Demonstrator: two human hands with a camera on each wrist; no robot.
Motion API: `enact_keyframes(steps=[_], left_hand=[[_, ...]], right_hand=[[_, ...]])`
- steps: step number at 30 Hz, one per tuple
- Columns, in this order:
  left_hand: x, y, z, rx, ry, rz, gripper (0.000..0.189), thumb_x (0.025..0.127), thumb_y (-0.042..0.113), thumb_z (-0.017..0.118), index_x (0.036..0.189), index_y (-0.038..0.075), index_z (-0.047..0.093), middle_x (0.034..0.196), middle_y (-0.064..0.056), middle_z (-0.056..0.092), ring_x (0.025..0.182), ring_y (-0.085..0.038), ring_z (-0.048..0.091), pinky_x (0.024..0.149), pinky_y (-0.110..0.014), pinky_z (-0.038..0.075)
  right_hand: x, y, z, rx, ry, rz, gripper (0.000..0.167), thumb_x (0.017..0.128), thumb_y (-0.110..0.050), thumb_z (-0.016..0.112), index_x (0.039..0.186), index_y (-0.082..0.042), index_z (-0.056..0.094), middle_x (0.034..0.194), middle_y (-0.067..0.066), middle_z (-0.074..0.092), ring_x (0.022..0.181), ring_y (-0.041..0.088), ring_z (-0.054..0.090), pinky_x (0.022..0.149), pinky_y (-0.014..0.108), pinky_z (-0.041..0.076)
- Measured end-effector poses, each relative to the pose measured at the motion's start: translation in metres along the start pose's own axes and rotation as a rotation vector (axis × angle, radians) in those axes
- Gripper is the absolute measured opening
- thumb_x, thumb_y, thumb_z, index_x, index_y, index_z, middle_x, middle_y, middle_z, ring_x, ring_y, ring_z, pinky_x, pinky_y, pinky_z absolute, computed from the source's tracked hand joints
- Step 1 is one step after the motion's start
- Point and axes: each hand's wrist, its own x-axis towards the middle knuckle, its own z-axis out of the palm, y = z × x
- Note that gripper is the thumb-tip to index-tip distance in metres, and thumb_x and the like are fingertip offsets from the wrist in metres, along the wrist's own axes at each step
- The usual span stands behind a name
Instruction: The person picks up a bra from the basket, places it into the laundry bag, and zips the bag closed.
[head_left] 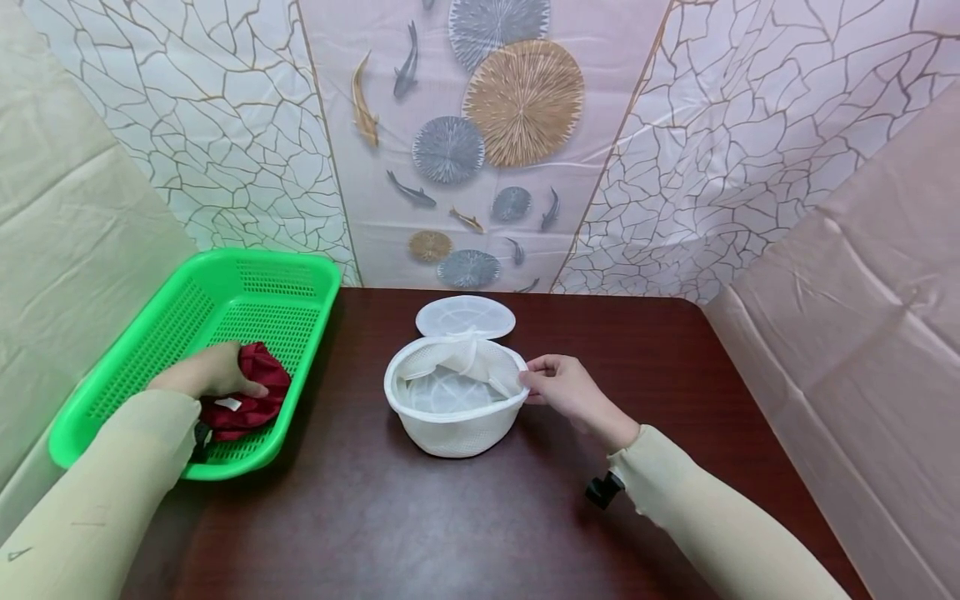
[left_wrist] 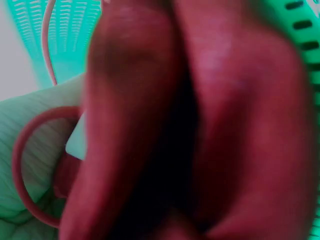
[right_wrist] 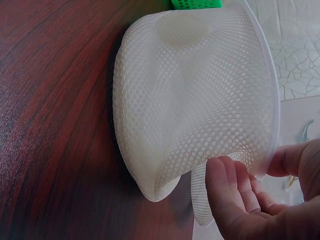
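My left hand reaches into a green plastic basket and grips a dark red garment. In the left wrist view the red fabric fills most of the picture, blurred, beside a thin red strap and part of a white tag. A white mesh laundry bag stands on the table with its round lid folded back behind it. My right hand pinches the bag's right rim between thumb and fingers, also seen in the right wrist view against the mesh wall.
The dark brown table runs back to a patterned backdrop. Cloth walls rise on the left and right. The basket lies along the left side, close to the left wall.
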Motion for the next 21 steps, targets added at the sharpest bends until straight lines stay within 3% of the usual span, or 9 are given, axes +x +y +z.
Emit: enact_keyframes(steps=[3, 7, 10, 21], left_hand=[[0.001, 0.0, -0.001, -0.004, 0.013, 0.015, 0.065, 0.077, 0.039, 0.081, 0.104, -0.012, 0.049, 0.089, -0.019, 0.058, 0.081, -0.031, 0.055, 0.07, -0.042, 0.047], [-0.002, 0.004, -0.006, 0.002, 0.012, 0.038, 0.066, 0.082, 0.029, 0.078, 0.119, -0.017, 0.049, 0.091, -0.02, 0.061, 0.082, -0.03, 0.057, 0.071, -0.042, 0.047], [-0.005, 0.006, -0.01, 0.002, 0.023, 0.047, 0.075, 0.086, 0.025, 0.074, 0.132, -0.021, 0.036, 0.1, -0.026, 0.06, 0.089, -0.034, 0.057, 0.072, -0.044, 0.047], [-0.011, 0.014, -0.02, 0.01, 0.2, 0.083, 0.066, 0.089, 0.02, 0.07, 0.132, -0.018, 0.037, 0.11, -0.034, 0.055, 0.101, -0.047, 0.054, 0.08, -0.056, 0.045]], right_hand=[[-0.001, 0.0, 0.0, -0.004, -0.004, -0.003, 0.024, 0.092, -0.005, 0.061, 0.108, 0.012, 0.059, 0.096, 0.02, 0.065, 0.078, 0.019, 0.067, 0.085, 0.051, 0.05], [-0.001, 0.0, 0.0, -0.009, -0.003, -0.001, 0.024, 0.092, -0.004, 0.061, 0.109, 0.013, 0.059, 0.096, 0.02, 0.065, 0.078, 0.02, 0.067, 0.085, 0.052, 0.05], [-0.001, 0.0, -0.001, -0.011, -0.007, -0.004, 0.025, 0.092, -0.004, 0.061, 0.109, 0.013, 0.059, 0.096, 0.021, 0.065, 0.077, 0.02, 0.067, 0.084, 0.05, 0.051], [0.0, 0.004, -0.002, -0.021, -0.011, -0.015, 0.027, 0.092, -0.005, 0.062, 0.111, 0.013, 0.058, 0.099, 0.023, 0.066, 0.078, 0.021, 0.067, 0.081, 0.046, 0.053]])
